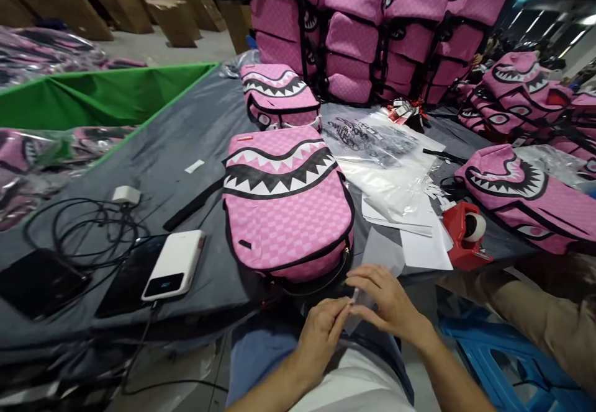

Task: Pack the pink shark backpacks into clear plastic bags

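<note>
Just in front of the table edge, my left hand is closed, thumb and forefinger pinching the edge of a thin translucent sheet. My right hand curls around the same sheet from the other side, its thumb and fingertips meeting near the left fingertips. A small whitish fold shows between them; its details are too small to tell. Beyond my hands lies a pink checkered backpack with a black-and-white shark-mouth print, its front facing up. Neither hand touches it visibly. A black strap sticks out at its left.
White paper sheets, clear plastic bags and a red tape dispenser lie right. A power bank and cables sit left. Stacked pink backpacks stand behind. A person's sleeve and blue stool are right.
</note>
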`<move>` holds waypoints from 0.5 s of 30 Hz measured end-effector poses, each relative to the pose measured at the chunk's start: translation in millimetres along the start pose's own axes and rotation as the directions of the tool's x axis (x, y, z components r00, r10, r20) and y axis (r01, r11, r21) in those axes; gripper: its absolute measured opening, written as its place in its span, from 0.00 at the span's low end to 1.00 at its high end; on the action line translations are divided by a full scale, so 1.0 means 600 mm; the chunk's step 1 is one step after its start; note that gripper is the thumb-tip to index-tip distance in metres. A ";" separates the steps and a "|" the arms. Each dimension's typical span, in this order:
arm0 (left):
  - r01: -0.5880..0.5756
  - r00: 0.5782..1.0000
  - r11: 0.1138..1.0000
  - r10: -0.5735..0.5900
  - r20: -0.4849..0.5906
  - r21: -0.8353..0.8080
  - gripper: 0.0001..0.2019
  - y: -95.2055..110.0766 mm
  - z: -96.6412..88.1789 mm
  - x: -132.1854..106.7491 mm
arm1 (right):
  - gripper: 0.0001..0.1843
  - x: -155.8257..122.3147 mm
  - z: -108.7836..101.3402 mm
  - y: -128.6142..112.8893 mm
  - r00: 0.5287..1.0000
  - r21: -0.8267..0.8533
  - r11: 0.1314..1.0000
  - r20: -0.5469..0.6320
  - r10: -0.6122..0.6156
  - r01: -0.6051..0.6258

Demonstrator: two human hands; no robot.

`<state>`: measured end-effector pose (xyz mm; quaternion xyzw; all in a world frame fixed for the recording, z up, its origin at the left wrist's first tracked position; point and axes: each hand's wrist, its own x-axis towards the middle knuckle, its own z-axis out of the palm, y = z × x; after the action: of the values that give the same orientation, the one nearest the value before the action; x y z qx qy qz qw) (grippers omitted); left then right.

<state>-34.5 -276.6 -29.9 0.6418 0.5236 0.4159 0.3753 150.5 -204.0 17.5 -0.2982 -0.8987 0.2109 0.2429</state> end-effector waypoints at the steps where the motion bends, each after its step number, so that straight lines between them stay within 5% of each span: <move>1: -0.118 0.993 0.989 0.117 0.018 0.085 0.19 0.002 -0.015 -0.011 | 0.21 0.008 -0.004 0.010 0.994 0.006 0.997 0.079 -0.071 0.071; 4: -0.372 0.923 0.878 0.385 0.018 0.302 0.15 0.001 -0.058 -0.038 | 0.18 0.034 0.002 0.036 0.970 0.040 0.981 0.142 -0.196 0.192; 6: -0.345 0.905 0.846 0.415 -0.097 0.406 0.16 -0.009 -0.082 -0.052 | 0.14 0.051 0.014 0.040 0.968 0.042 0.971 0.080 -0.239 0.236; 10: -0.050 0.906 0.935 0.190 -0.378 0.350 0.12 -0.037 -0.122 -0.060 | 0.14 0.079 0.039 0.020 0.979 0.019 0.979 -0.021 -0.205 0.205; 15: 0.151 0.853 0.976 -0.047 -0.520 0.158 0.17 -0.061 -0.151 -0.033 | 0.12 0.097 0.043 -0.014 0.996 -0.119 0.989 0.017 -0.087 0.089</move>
<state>-133.6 -285.6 -32.5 0.5131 0.6750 0.4991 0.1791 91.3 -179.3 19.7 -0.2709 -0.9234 0.1477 0.2284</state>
